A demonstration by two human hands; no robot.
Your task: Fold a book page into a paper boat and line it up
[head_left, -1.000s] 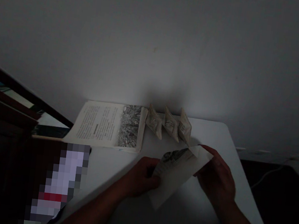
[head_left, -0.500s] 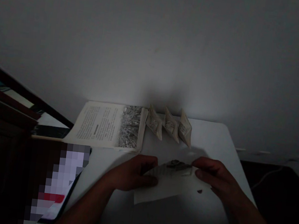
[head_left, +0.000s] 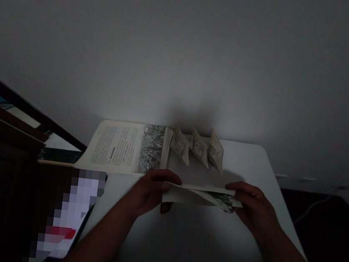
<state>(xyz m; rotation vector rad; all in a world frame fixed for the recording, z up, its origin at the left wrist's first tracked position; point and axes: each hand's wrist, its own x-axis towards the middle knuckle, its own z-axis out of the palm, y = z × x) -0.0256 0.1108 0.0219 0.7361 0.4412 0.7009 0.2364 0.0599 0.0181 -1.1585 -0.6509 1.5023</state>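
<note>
A folded sheet of printed paper (head_left: pixel 192 197) is held up over the table between my two hands, its long edge toward me. My left hand (head_left: pixel 151 191) grips its left end, the thumb on the near side and fingers curled around the edge. At the other end, my right hand (head_left: pixel 252 205) pinches the paper, where a dark printed picture shows in a slightly gaping fold. Beyond my hands, three folded paper boats (head_left: pixel 199 147) stand in a row, made of printed pages.
An open book or stack of printed pages (head_left: pixel 116 145) lies at the back left, against the wall. A phone (head_left: pixel 72 216) with a blurred screen rests at the table's left edge. The white table (head_left: pixel 246 160) has a rounded back right corner; a cable (head_left: pixel 317 206) hangs beyond it.
The paper has been lifted and turned from lying slanted and flat to nearly level, edge-on. My left hand has risen slightly and now grips its left end. The boats and book stay put.
</note>
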